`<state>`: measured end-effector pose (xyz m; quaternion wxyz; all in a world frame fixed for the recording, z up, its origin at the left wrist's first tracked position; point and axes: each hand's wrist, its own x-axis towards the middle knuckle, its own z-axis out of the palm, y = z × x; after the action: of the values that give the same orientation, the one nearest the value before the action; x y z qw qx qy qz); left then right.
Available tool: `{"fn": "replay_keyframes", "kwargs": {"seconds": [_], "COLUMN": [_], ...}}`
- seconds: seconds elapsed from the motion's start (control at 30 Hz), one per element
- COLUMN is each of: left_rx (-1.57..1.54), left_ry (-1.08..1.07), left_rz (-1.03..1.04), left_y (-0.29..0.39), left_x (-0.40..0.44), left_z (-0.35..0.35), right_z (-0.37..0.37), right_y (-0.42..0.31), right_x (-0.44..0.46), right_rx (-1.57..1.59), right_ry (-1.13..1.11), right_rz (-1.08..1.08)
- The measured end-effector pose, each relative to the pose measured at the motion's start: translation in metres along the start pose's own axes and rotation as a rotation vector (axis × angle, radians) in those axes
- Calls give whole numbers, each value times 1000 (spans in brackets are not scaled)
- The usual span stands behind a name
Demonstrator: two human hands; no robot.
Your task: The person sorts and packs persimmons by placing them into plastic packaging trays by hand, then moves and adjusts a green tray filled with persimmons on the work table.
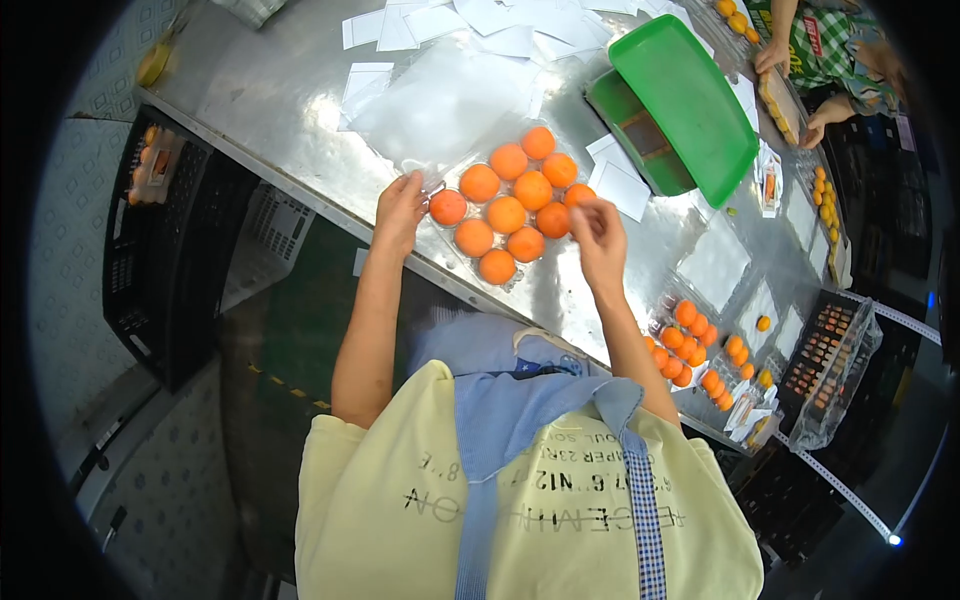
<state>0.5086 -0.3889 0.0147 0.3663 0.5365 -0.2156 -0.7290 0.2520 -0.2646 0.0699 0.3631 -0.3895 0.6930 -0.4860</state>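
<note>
Several oranges (pixel 505 214) sit in rows in a clear plastic tray (pixel 462 262) on the metal table, close to its front edge. At the tray's left side, my left hand (pixel 398 212) is closed, its thumb and fingers pinching the clear plastic edge beside the leftmost orange. My right hand (pixel 600 240) is at the right side, fingers curled in against the rightmost orange. What those fingers grip, if anything, is hidden. A sheet of clear plastic (pixel 425 125) lies beyond the tray; whether it joins the tray I cannot tell.
A green bin with a tilted green lid (pixel 690 105) stands behind the tray. White cards (pixel 520 30) lie scattered at the back. More oranges (pixel 685 345) are at the right. Another person's hands (pixel 815 120) hold a filled pack far right. Black crates (pixel 170 250) stand left.
</note>
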Motion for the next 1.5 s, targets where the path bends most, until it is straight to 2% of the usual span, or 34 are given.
{"fn": "replay_keyframes", "kwargs": {"seconds": [0.1, 0.13, 0.2, 0.3, 0.4, 0.57, 0.73, 0.87, 0.97, 1.07, 1.2, 1.33, 1.4, 1.5], "left_rx": [43, 59, 35, 0, -48, -51, -55, -146, -132, -131, -163, -204, -254, -302], "left_ry": [4, 12, -50, -28, 70, 105, 173, 195, 73, 61, -31, -57, -8, 43], "left_rz": [-30, -37, -59, -107, -48, 87, 217, 239, 340, 299, 332, 381, 371, 371], "left_y": [-3, -5, -8, -26, -17, -14, -10, 38, 90, 162, 224, 249, 243, 221], "left_x": [5, 9, 13, 30, 0, -38, -68, -89, -65, -42, 61, 159, 203, 270], "left_z": [-3, -4, -7, -25, -5, 4, -15, -10, 1, 65, 128, 211, 243, 274], "right_z": [-25, -23, -9, 9, 5, 4, 3, -1, -8, -15, -29, -48, -58, -63], "right_y": [39, 40, 39, 52, 59, 78, 55, 0, -60, -110, -148, -168, -162, -137], "right_x": [-34, -43, -53, -51, -48, -49, -49, -27, 16, 89, 213, 330, 382, 444], "right_rx": [208, 303, 525, 534, 509, 504, 513, 430, 425, 413, 234, 232, 287, 248], "right_ry": [60, -24, -81, -67, -113, -185, -301, -363, -404, -386, -295, -184, -103, -45], "right_rz": [386, 488, 565, 527, 495, 369, 198, 113, 104, 28, -19, 194, 344, 436]}}
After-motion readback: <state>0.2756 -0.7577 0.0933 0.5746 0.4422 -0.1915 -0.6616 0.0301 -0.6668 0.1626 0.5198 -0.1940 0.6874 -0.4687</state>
